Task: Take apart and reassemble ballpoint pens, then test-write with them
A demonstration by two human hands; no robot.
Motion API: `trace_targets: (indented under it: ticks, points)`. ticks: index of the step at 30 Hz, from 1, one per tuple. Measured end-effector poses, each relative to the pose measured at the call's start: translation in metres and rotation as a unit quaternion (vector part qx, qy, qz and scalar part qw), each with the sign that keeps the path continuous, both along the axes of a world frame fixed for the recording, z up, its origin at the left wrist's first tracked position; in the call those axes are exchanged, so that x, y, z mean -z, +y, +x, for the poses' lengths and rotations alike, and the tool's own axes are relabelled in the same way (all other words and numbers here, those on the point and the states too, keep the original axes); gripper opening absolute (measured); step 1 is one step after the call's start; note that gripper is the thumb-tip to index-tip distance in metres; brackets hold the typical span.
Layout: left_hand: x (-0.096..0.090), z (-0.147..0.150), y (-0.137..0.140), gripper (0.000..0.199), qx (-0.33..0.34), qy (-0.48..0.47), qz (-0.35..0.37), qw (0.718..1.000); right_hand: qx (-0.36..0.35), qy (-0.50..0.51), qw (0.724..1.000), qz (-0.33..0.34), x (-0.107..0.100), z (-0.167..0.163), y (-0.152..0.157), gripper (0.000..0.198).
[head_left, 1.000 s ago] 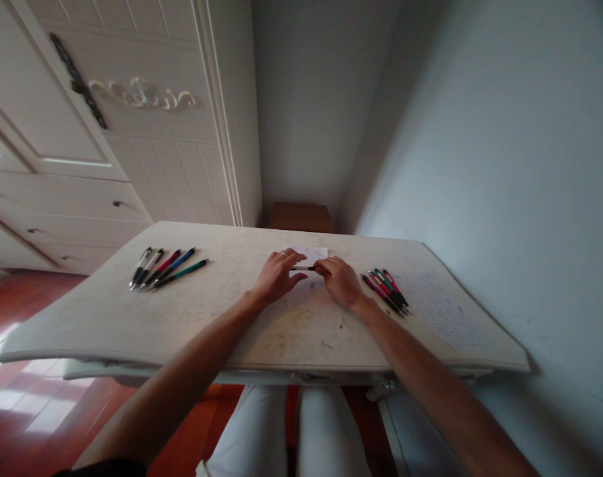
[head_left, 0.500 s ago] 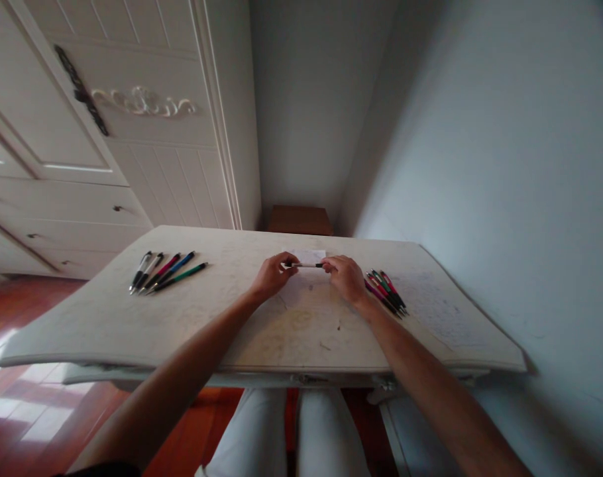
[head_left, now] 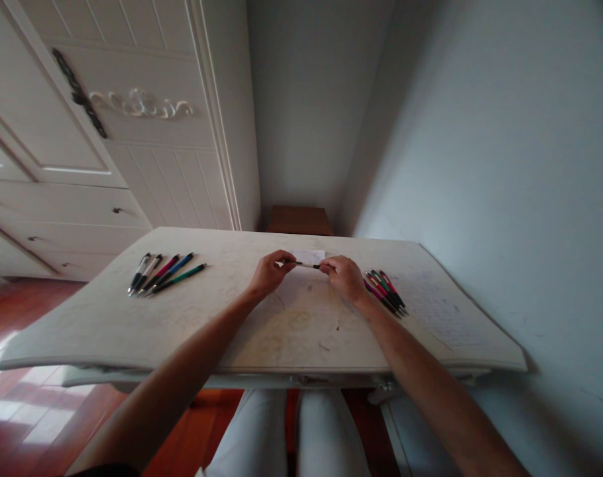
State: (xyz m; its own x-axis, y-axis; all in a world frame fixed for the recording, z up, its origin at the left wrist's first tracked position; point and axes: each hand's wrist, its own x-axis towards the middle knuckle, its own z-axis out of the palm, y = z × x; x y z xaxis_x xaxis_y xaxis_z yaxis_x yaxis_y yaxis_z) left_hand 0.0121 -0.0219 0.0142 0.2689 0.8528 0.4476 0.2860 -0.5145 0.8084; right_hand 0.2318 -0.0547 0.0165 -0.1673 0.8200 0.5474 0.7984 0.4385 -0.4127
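A pen with a white barrel and dark ends [head_left: 308,265] is held nearly level between my two hands, just above the desk. My left hand [head_left: 272,273] pinches its left end between thumb and fingers. Closed on the dark right end is my right hand [head_left: 345,275]. The fingers cover both tips of the pen. Behind the pen, a small white paper [head_left: 309,255] lies on the desk. Beside my right hand lies a bunch of several pens [head_left: 385,291] in red, green and purple with black grips.
On the left of the white desk [head_left: 222,291] lie several pens [head_left: 165,273] in white, pink, blue and green. Blue scribbles mark the desk's right side. A white cabinet [head_left: 182,159] stands at the left and a wall [head_left: 490,172] at the right.
My left hand has shifted slightly left, and the pen now slants a little, its right end lower. My right hand is almost where it was.
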Motion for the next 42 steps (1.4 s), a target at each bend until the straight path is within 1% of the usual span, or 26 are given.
trace_targets:
  ticks: [1, 4, 5, 6, 8, 10, 12, 15, 17, 20, 21, 23, 25, 27, 30, 31, 33, 34, 35, 37, 39, 40, 42]
  points:
    - [0.0000, 0.0001, -0.0001, 0.023, 0.002, -0.011, 0.011, 1.000, 0.000, 0.004, 1.000, 0.002, 0.0001, -0.0001, -0.0002, 0.014]
    - [-0.0002, 0.0004, -0.0017, 0.050, 0.002, -0.038, 0.024, 0.999, 0.002, 0.020, 1.000, 0.007, 0.0002, -0.0006, -0.0008, 0.014]
    - [-0.0004, 0.0005, -0.0023, 0.056, -0.007, -0.041, 0.018, 0.999, 0.003, 0.024, 1.000, 0.009, 0.0001, -0.0008, -0.0009, 0.014]
    - [-0.0005, 0.0005, -0.0026, 0.055, -0.018, -0.038, 0.009, 0.999, 0.003, 0.026, 1.000, 0.010, 0.0001, -0.0008, -0.0009, 0.014]
    - [-0.0006, 0.0003, -0.0025, 0.042, -0.028, -0.023, -0.014, 0.999, -0.001, 0.027, 1.000, 0.011, -0.0001, -0.0008, -0.0008, 0.013]
    - [-0.0001, -0.0001, -0.0013, 0.041, -0.011, -0.009, -0.040, 0.999, -0.006, 0.025, 1.000, 0.011, -0.0002, -0.0005, -0.0006, 0.013]
    - [0.0006, -0.0004, 0.0003, 0.040, 0.016, -0.016, -0.058, 0.998, -0.007, 0.026, 1.000, 0.014, -0.0002, 0.0000, -0.0005, 0.012]
    - [0.0012, -0.0006, 0.0015, 0.030, 0.039, -0.040, -0.047, 0.997, -0.005, 0.033, 0.999, 0.017, 0.0000, 0.0005, -0.0006, 0.012]
    - [0.0008, -0.0004, 0.0010, 0.038, 0.049, -0.053, -0.032, 0.997, -0.007, 0.036, 0.999, 0.016, 0.0000, 0.0003, -0.0008, 0.013]
    - [-0.0003, 0.0004, -0.0008, 0.059, 0.041, -0.081, -0.039, 0.995, -0.010, 0.035, 0.999, 0.016, -0.0004, -0.0006, -0.0012, 0.013]
    - [-0.0006, 0.0007, -0.0013, 0.058, 0.034, -0.084, -0.049, 0.995, -0.011, 0.034, 0.999, 0.017, -0.0006, -0.0009, -0.0013, 0.013]
    - [-0.0009, 0.0009, -0.0016, 0.045, 0.026, -0.068, -0.072, 0.995, -0.014, 0.032, 0.999, 0.020, -0.0010, -0.0012, -0.0014, 0.013]
    - [-0.0008, 0.0005, -0.0011, 0.043, 0.032, -0.041, -0.084, 0.995, -0.018, 0.029, 0.999, 0.023, -0.0011, -0.0012, -0.0014, 0.013]
    - [-0.0004, -0.0002, 0.0000, 0.040, 0.037, -0.036, -0.073, 0.996, -0.019, 0.023, 0.999, 0.025, -0.0011, -0.0009, -0.0016, 0.013]
    - [0.0007, -0.0005, 0.0013, 0.033, 0.049, -0.062, -0.046, 0.996, -0.020, 0.012, 0.999, 0.023, -0.0012, -0.0008, -0.0023, 0.013]
    - [0.0010, -0.0003, 0.0015, 0.035, 0.057, -0.074, -0.043, 0.995, -0.021, 0.010, 0.999, 0.023, -0.0013, -0.0009, -0.0026, 0.013]
    - [0.0014, 0.0006, 0.0012, 0.048, 0.065, -0.100, -0.044, 0.992, -0.023, 0.009, 0.999, 0.027, -0.0016, -0.0013, -0.0031, 0.013]
    - [0.0015, 0.0011, 0.0008, 0.055, 0.060, -0.108, -0.048, 0.991, -0.023, 0.009, 0.999, 0.030, -0.0016, -0.0015, -0.0032, 0.013]
    - [0.0013, 0.0015, 0.0003, 0.057, 0.049, -0.108, -0.054, 0.991, -0.021, 0.010, 0.999, 0.031, -0.0015, -0.0016, -0.0032, 0.012]
    - [0.0006, 0.0016, -0.0007, 0.048, 0.032, -0.077, -0.077, 0.994, -0.020, 0.012, 0.999, 0.032, -0.0010, -0.0017, -0.0028, 0.012]
    - [-0.0003, 0.0009, -0.0014, 0.049, 0.037, -0.031, -0.098, 0.994, -0.021, 0.012, 0.999, 0.031, 0.0001, -0.0012, -0.0021, 0.011]
    - [-0.0006, 0.0005, -0.0015, 0.050, 0.046, -0.016, -0.101, 0.994, -0.022, 0.012, 0.999, 0.030, 0.0008, -0.0008, -0.0017, 0.011]
    - [-0.0010, -0.0003, -0.0011, 0.043, 0.057, -0.012, -0.089, 0.994, -0.020, 0.011, 0.999, 0.029, 0.0017, 0.0000, -0.0010, 0.011]
